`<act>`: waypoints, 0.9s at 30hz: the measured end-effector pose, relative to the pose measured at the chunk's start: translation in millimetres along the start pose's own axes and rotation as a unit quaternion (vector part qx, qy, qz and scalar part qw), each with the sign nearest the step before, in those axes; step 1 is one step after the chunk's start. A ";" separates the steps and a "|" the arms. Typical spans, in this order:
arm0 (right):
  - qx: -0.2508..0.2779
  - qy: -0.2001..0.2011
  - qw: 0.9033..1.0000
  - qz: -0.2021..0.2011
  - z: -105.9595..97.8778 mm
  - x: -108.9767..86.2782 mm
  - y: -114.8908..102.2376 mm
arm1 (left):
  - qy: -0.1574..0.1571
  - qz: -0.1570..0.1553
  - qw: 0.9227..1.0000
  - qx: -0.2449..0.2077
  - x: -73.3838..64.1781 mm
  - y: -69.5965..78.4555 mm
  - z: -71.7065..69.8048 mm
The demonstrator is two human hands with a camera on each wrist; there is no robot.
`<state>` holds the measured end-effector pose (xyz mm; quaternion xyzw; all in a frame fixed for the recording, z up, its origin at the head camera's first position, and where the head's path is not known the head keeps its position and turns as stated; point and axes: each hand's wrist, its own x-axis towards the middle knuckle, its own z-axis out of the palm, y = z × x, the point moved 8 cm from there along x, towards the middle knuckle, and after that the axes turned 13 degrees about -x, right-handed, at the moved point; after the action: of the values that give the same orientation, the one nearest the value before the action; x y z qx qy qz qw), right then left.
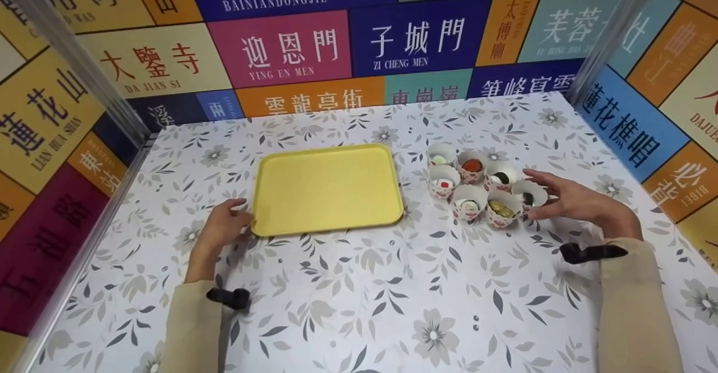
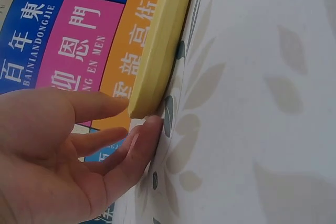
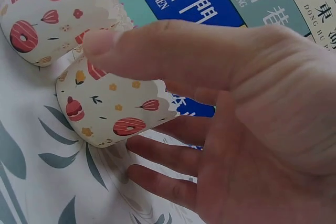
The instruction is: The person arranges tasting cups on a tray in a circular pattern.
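On the table lies a rectangular yellow tray [image 1: 328, 190]. My left hand [image 1: 224, 224] is at its near left corner, thumb at the rim of the tray [image 2: 157, 51] and the other fingers loosely bent just below the edge. To the right, several printed paper cups stand close together, each with a small item inside. My right hand [image 1: 580, 202] is spread around the rightmost paper cup [image 1: 535, 190], thumb on the near side and index finger on the far side. In the right wrist view the thumb overlaps the rim of this paper cup [image 3: 105, 98], while the other fingers extend fairly straight behind it.
Beside that cup, one paper cup [image 1: 503, 219] holds a greenish-yellow item and another cup [image 1: 471, 175] an orange-red one. A white cup item with a black band [image 1: 500, 178] sits between them. Sign-printed panels [image 1: 280, 47] wall the floral tabletop [image 1: 348, 300] at back and sides.
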<state>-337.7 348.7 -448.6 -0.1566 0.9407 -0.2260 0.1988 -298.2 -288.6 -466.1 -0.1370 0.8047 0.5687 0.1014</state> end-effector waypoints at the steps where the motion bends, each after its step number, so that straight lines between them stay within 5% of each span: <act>1: -0.004 0.001 1.000 0.001 -0.6 -0.2 -0.1 | 0.004 0.007 1.000 0.000 0.5 1.0 0.0; 12: 0.001 -0.011 1.000 0.021 2.6 6.6 2.0 | 0.026 0.015 1.000 0.007 4.6 1.8 1.4; 27: -0.019 0.025 0.999 0.034 -7.5 6.7 2.4 | 0.018 0.014 1.000 -0.010 6.3 1.3 1.8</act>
<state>-347.4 350.9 -445.6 -0.1225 0.9542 -0.2051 0.1800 -304.5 -287.2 -467.6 -0.1367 0.8027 0.5753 0.0773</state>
